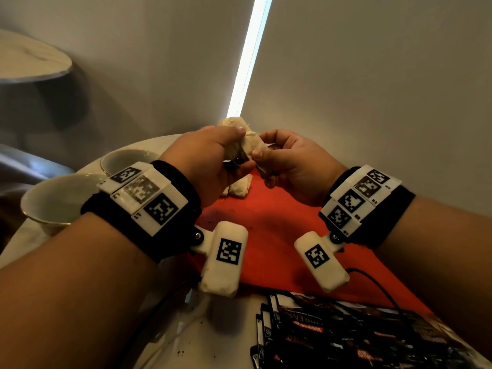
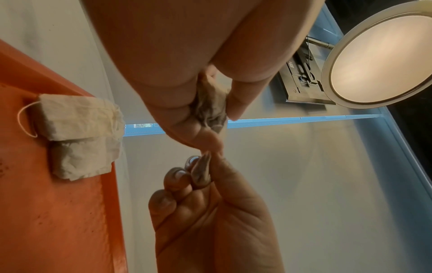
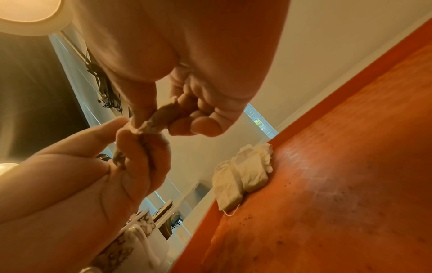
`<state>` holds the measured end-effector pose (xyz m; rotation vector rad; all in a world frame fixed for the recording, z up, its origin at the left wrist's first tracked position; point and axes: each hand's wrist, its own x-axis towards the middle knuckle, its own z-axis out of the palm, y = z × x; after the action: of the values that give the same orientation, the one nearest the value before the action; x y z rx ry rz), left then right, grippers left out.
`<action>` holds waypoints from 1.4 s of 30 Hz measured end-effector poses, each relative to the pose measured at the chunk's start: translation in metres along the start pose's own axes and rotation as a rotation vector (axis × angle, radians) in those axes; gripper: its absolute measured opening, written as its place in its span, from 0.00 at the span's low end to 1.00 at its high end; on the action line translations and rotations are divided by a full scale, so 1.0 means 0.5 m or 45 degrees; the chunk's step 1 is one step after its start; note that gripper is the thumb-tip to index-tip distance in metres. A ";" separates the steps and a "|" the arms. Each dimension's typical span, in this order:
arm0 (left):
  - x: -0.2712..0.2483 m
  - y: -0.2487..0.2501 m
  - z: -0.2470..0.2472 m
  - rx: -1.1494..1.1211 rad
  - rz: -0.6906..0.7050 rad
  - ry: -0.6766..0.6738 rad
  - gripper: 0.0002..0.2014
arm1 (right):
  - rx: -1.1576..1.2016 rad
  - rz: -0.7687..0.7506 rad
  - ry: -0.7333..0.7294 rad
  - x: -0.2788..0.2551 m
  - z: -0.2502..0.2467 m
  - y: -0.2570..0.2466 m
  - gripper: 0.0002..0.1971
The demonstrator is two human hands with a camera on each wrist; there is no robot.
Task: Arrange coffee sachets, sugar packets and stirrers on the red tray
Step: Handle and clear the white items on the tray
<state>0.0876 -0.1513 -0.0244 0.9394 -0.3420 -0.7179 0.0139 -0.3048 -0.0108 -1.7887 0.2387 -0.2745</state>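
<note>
Both hands are raised over the far end of the red tray [image 1: 274, 222]. My left hand [image 1: 234, 147] grips a bunch of crumpled cream paper sachets [image 1: 249, 141]. My right hand [image 1: 262, 145] pinches the end of one of them between thumb and fingertips. In the left wrist view the pinched sachet [image 2: 201, 171] sits in the right fingers, just below the left-hand bunch [image 2: 210, 109]. Two cream sachets [image 1: 239, 189] with a thin string lie overlapped on the tray near its far left edge, also visible in the wrist views [image 2: 79, 134] [image 3: 243, 175].
A pile of black coffee sachets [image 1: 346, 334] lies on the white table in front of the tray. Two white cups [image 1: 127, 159] [image 1: 56, 201] stand to the left of the tray. A black cable [image 1: 372, 283] crosses the tray's near right corner.
</note>
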 end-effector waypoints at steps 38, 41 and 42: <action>0.037 0.017 -0.018 -0.193 0.108 0.313 0.16 | -0.338 0.605 0.181 0.101 0.037 0.061 0.11; 0.035 0.019 -0.017 -0.196 0.089 0.315 0.14 | -0.314 0.623 0.191 0.099 0.037 0.059 0.11; 0.035 0.019 -0.018 -0.198 0.087 0.310 0.14 | -0.304 0.631 0.191 0.099 0.038 0.058 0.11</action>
<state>0.1090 -0.1543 -0.0222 0.8522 -0.1013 -0.5518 0.0662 -0.3092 -0.0402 -1.8775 0.8350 -0.0236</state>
